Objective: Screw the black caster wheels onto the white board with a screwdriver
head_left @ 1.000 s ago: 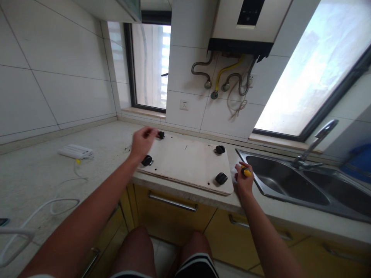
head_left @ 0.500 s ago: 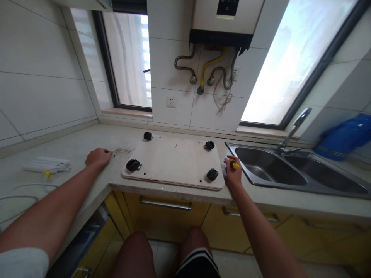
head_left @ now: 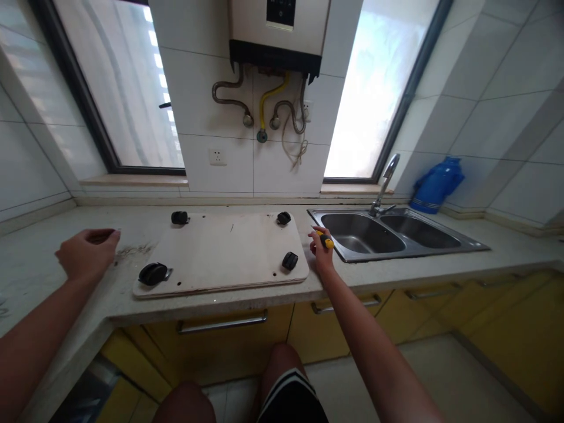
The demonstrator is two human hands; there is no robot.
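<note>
A pale wooden board (head_left: 224, 249) lies on the counter with a black caster (head_left: 289, 261) near each corner; screw holes show by some of them. Just left of the board, my left hand (head_left: 88, 252) is above the counter, thumb and fingertips pinched together. Whatever may be between those fingertips is too small to make out. Between the board and the sink, my right hand (head_left: 323, 252) is closed around a screwdriver (head_left: 326, 239) with a yellow and black handle. Its shaft is hidden.
Dark crumbs (head_left: 134, 250) are scattered on the counter (head_left: 39, 264) beside the board. On the right is a double steel sink (head_left: 359, 257) with a tap (head_left: 390, 170), and a blue jug-like container (head_left: 436, 185) behind it. A water heater (head_left: 277, 35) hangs above.
The view has swung to the right, and the white device with a cord has left it. My left hand looks raised and nearer to me. My right hand still grips the screwdriver.
</note>
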